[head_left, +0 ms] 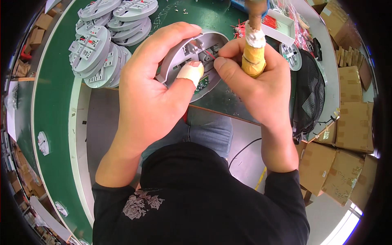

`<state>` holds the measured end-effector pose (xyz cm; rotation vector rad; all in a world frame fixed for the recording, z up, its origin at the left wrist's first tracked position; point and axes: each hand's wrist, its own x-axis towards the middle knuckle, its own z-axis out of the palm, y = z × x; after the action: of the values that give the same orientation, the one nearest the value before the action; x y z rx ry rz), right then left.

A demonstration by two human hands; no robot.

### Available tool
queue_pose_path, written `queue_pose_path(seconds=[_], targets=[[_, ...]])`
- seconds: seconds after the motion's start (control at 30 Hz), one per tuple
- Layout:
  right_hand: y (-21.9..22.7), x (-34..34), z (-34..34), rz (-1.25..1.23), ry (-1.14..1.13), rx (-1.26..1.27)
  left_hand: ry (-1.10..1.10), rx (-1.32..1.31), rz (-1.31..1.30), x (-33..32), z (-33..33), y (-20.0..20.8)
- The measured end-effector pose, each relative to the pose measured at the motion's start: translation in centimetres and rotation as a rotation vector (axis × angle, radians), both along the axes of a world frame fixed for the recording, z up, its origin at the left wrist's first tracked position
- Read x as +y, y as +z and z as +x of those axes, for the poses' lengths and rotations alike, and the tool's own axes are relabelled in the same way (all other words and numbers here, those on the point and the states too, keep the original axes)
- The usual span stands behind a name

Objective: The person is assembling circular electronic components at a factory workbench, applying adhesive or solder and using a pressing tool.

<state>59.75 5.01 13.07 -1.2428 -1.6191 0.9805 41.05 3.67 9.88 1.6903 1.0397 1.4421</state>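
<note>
My left hand (151, 90) is closed round a round grey plastic housing (169, 67), its taped thumb pressing on the inside. A green circuit board (202, 83) shows in part beneath that thumb. A short red wire (209, 54) runs inside the housing toward the pinched thumb and index finger of my right hand (261, 81), which are at the housing's right side. Between those fingers and the palm my right hand also carries a stick-like tool (254, 61), its shaft wrapped in yellow and white tape. The tool's brown upper end is blurred, and its kind cannot be made out.
Stacked grey round plates (92, 51) stand at the left on the green table (53, 118). Beyond my right hand are red wires (269, 21) in a white box (286, 30). A black mesh bag (309, 94) lies right, near cardboard boxes (353, 122).
</note>
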Motion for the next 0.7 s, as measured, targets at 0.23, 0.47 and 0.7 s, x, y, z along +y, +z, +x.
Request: queue_pose_path(seconds=[0.23,0.47,0.7], targets=[[-0.6,0.1,-0.1,0.037,0.02,-0.044,0.022,-0.076,-0.029,-0.3,0.0,-0.1],[2.2,1.2,0.1,-0.115,0.054,-0.081,0.166,0.389,0.36,0.4,0.4,-0.1],[1.9,1.8,0.9,-0.045,0.066,-0.114,0.228,0.443,0.397,1.7,1.6,-0.5]])
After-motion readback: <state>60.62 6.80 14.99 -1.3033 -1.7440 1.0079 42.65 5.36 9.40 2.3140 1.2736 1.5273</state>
